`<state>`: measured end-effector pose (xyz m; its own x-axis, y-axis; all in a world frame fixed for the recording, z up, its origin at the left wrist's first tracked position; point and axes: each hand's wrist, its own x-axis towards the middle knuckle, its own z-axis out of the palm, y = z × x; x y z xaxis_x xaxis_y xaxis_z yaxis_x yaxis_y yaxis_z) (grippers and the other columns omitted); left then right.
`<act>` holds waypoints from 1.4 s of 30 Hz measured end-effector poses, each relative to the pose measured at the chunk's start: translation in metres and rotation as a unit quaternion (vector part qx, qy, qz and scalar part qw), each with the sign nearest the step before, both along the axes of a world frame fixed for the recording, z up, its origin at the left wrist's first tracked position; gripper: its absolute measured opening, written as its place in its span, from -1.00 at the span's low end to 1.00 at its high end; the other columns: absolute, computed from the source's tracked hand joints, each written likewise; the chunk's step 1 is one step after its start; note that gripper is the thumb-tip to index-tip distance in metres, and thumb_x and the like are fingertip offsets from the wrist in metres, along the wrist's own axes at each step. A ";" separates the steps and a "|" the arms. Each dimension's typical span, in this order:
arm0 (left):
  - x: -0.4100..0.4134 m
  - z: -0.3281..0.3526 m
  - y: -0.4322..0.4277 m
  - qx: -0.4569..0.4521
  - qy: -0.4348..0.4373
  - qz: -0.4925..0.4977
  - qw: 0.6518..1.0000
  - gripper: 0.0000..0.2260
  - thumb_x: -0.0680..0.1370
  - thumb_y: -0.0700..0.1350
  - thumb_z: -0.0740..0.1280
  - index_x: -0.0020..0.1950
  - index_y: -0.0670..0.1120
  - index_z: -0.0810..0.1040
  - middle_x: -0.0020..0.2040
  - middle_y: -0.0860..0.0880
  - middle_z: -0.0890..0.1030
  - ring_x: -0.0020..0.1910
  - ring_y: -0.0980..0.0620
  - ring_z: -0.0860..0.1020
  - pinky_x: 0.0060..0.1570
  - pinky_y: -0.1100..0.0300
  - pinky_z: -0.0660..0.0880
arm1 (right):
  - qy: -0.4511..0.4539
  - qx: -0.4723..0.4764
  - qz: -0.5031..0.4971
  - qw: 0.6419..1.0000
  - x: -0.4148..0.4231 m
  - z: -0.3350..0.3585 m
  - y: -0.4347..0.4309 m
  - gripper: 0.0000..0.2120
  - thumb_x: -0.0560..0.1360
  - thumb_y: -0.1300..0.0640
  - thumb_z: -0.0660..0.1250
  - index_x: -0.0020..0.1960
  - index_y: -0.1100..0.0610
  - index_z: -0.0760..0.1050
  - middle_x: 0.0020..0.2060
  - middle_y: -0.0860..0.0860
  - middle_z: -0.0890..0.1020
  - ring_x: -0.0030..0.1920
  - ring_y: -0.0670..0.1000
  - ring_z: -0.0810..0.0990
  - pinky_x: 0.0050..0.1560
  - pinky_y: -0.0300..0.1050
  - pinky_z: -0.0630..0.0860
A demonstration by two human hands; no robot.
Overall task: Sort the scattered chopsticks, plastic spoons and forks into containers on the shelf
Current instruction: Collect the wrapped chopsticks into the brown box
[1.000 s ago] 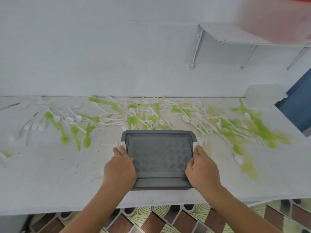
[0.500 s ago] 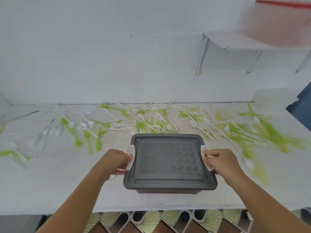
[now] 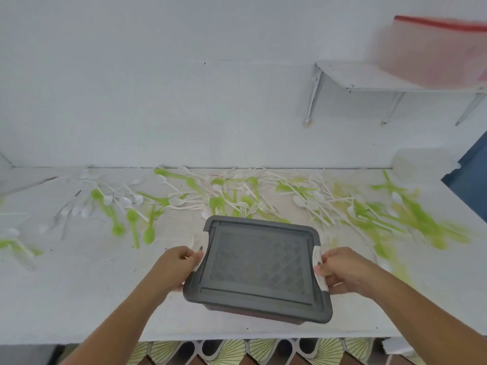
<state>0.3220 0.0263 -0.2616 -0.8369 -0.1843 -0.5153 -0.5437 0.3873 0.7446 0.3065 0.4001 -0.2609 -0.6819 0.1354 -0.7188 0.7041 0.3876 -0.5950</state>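
A white wall (image 3: 158, 88) fills the upper half of the view. Below it a white counter (image 3: 79, 299) is seen, running L to R. A white bracket shelf (image 3: 369, 77) is fixed to the wall at upper R. On it sits a blurred pinkish container w/ a red lid (image 3: 434, 48). A blue panel (image 3: 471, 175) is cut off at the R edge. Patterned floor tiles (image 3: 237, 351) are visible under the counter's near edge.

At centre, near the counter's front, a grey-lidded box (image 3: 258, 267) is held between both hands, turned slightly clockwise. Whether its base rests on the counter can't be told. A diamond pattern is moulded into the lid. The box's L side is grasped by the left hand (image 3: 176, 267), fingers curled at the white latch (image 3: 199, 262). The R side is grasped by the right hand (image 3: 345, 270), thumb on the other white latch (image 3: 320, 270).

A cloudy white tub (image 3: 419, 164) stands at the counter's far R, against the wall.

The cutlery is scattered in a band along the back of the counter, behind the box. Green spoons (image 3: 133, 219) and white spoons (image 3: 123, 201) lie to the L. White forks (image 3: 336, 221) are mixed w/ more green pieces to the R, much of it blurred. None of it is touched by the hands.
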 end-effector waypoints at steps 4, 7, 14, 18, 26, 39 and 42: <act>0.076 -0.008 0.006 0.126 -0.100 0.092 0.983 -0.54 0.57 0.21 0.41 0.06 -0.22 0.63 -0.03 -0.24 0.70 -0.09 -0.24 0.72 -0.07 -0.12 0.69 | 0.046 0.076 0.157 0.984 -0.010 0.015 0.014 -0.24 0.43 0.12 0.58 0.46 -0.20 0.26 0.21 0.06 0.65 0.13 0.10 0.69 0.08 0.01 0.61; 0.096 -0.020 0.025 0.260 -0.180 0.090 0.944 -0.47 0.53 0.19 0.46 0.15 -0.29 0.62 0.00 -0.30 0.71 -0.05 -0.30 0.72 0.01 -0.13 0.64 | 0.208 0.108 0.189 0.954 -0.041 0.015 -0.005 -0.25 0.53 -0.06 0.49 0.60 -0.26 0.20 0.47 -0.14 0.42 0.45 -0.01 0.43 0.38 -0.03 0.40; 0.078 -0.016 0.025 0.237 0.002 0.165 0.957 -0.73 0.68 -0.02 0.32 0.21 -0.21 0.60 0.00 -0.17 0.75 -0.01 -0.13 0.74 -0.06 -0.01 0.68 | 0.169 0.173 0.278 0.930 -0.021 -0.006 -0.040 -0.75 0.48 -0.06 0.46 0.11 -0.02 0.71 0.02 0.07 0.72 0.03 0.10 0.69 -0.11 -0.10 0.52; 0.103 -0.018 0.024 0.195 0.040 0.161 0.967 -0.85 0.63 -0.12 0.40 0.18 -0.11 0.63 0.07 -0.12 0.71 -0.03 -0.09 0.72 -0.20 0.08 0.69 | 0.171 0.003 0.240 0.956 0.045 -0.027 -0.043 -0.79 0.61 -0.09 0.36 0.23 -0.23 0.61 0.07 -0.18 0.71 0.08 -0.12 0.69 0.15 -0.08 0.61; 0.117 -0.005 0.037 0.149 0.096 0.117 0.977 -0.77 0.56 -0.19 0.49 0.14 0.09 0.61 0.00 0.05 0.69 -0.03 -0.09 0.70 -0.05 -0.15 0.69 | 0.163 -0.271 0.020 0.948 0.067 -0.011 -0.058 -0.64 0.52 0.32 0.37 0.27 0.08 0.65 0.13 0.16 0.72 0.09 0.20 0.72 -0.05 0.00 0.67; -0.001 0.262 0.063 0.248 0.309 -0.078 0.915 -0.80 0.61 -0.10 0.34 0.14 -0.15 0.68 0.02 -0.11 0.63 -0.09 -0.08 0.65 -0.15 0.08 0.64 | 0.490 -0.390 -0.012 0.780 0.017 0.225 0.002 -0.64 0.35 -0.03 0.61 0.11 0.03 0.70 0.18 0.18 0.65 0.31 0.30 0.52 0.23 0.20 0.41; -0.006 0.311 0.101 0.237 0.366 -0.093 0.895 -0.76 0.61 -0.11 0.34 0.20 -0.19 0.66 -0.04 -0.09 0.66 -0.12 -0.07 0.69 -0.13 0.04 0.66 | 0.495 -0.423 -0.027 0.759 0.008 0.248 0.073 -0.43 0.70 0.11 0.19 0.59 -0.31 0.15 0.48 0.39 0.37 0.51 0.44 0.30 0.47 0.37 0.23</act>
